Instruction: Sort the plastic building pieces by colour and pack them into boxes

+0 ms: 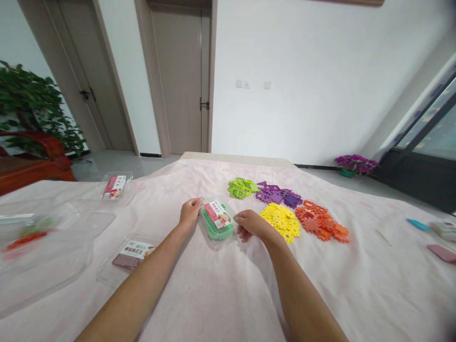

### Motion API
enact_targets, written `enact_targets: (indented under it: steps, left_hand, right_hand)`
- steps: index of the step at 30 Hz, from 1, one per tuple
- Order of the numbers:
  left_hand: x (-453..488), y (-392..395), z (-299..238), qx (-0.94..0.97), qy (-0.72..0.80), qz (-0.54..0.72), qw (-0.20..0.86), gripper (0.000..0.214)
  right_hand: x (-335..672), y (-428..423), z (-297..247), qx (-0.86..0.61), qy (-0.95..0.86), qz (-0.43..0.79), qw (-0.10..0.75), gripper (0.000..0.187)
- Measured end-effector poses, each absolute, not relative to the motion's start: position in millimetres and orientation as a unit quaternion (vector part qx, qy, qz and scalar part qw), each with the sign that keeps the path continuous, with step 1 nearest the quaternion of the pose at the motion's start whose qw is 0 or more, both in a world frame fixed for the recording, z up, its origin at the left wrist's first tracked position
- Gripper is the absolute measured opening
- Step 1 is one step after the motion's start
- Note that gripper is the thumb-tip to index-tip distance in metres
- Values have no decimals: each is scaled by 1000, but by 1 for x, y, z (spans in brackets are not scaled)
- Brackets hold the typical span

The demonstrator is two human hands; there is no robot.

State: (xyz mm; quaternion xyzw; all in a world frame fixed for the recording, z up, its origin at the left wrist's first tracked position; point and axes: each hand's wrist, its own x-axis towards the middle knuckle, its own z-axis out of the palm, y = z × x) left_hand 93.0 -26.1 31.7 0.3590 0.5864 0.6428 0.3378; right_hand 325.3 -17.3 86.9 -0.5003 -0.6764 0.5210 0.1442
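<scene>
A clear plastic box (218, 221) with a red and white label sits on the cloth in front of me, its lid over a load of green pieces. My left hand (190, 213) pinches the box's upper left edge. On the opposite side, my right hand (252, 224) grips the right edge with bent fingers. Just right of that hand lies a pile of yellow flat pieces (282, 221). Beyond it are piles of lime green (242, 188), purple (278, 194) and orange pieces (321, 220).
Left of my arm lies another labelled clear box (133, 254), with a further one (116, 186) behind it. A large clear container (42, 275) with orange and green pieces fills the left side. Blue (418, 224) and pink objects (442, 253) lie at the far right.
</scene>
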Motion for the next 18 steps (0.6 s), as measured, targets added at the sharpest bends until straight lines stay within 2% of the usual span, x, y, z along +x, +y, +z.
enact_targets:
  steps: [6,18]
  left_hand:
    - [92,-23,27,367,565,647,357,56]
    - [86,-7,21,343,597,642,339,37]
  right_hand:
    - [327,-20,91,-493,-634,576,150,22]
    - [330,-21,90,-462,-631,605,149,16]
